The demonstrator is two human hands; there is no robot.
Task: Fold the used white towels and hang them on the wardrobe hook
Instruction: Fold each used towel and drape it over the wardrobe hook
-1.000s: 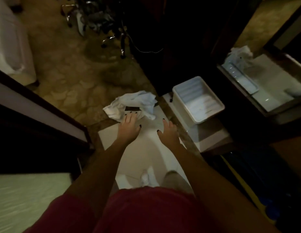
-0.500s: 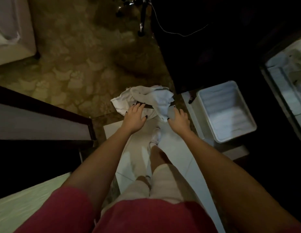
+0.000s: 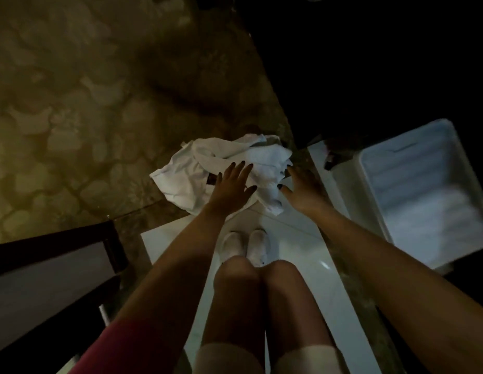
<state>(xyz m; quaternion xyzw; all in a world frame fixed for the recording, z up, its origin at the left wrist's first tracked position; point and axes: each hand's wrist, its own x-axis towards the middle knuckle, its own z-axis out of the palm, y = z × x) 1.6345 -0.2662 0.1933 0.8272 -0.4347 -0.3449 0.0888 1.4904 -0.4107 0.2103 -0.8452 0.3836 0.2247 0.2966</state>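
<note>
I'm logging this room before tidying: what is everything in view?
towel heap: one, white, crumpled where patterned floor meets tile
plastic tub: one, white, right of the heap
tile floor: one strip, white, under the feet
patterned floor: one, brown, left and ahead
frame: one, dark, lower left
feet: two, white footwear, on the tile
left hand: one, fingers straight, over the heap
right hand: one, fingers straight, at the heap's right edge
</note>
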